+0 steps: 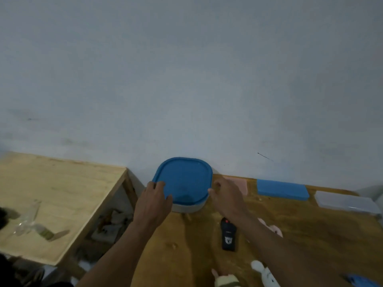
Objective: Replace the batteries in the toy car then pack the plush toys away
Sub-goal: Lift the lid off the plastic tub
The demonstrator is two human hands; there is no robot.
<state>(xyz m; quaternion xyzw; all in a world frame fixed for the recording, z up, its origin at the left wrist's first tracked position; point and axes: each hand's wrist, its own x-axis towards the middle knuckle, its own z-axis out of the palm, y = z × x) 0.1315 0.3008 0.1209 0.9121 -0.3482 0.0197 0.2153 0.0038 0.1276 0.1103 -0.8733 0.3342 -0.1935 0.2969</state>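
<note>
Nearest, at the bottom edge of the brown wooden table (323,230), lie the plush toys: a small soft toy with yellow-green striped cloth and a pink tip (224,282) and, just right of it, a white plush rabbit (265,274). A blue object (361,282) cut off at the lower right corner is too little seen to name. Farther in, a black oblong remote control with a red button (228,235) lies between the two forearms, and a pink plush toy (274,229) shows partly from under the right forearm. Beyond these, the left hand (154,200) grips the left rim of a round-cornered blue plastic lid (186,179), fingers on top and thumb at the near edge; the lid sits on a pale grey tub (187,208). The right hand (227,196) has its thumb against the lid's right corner, fingers bent beside it; whether it truly holds cannot be told. Against the pale wall (186,79) lie a flat pink slab (240,184), a flat blue box (283,189) and a clear plastic case (346,201).
</note>
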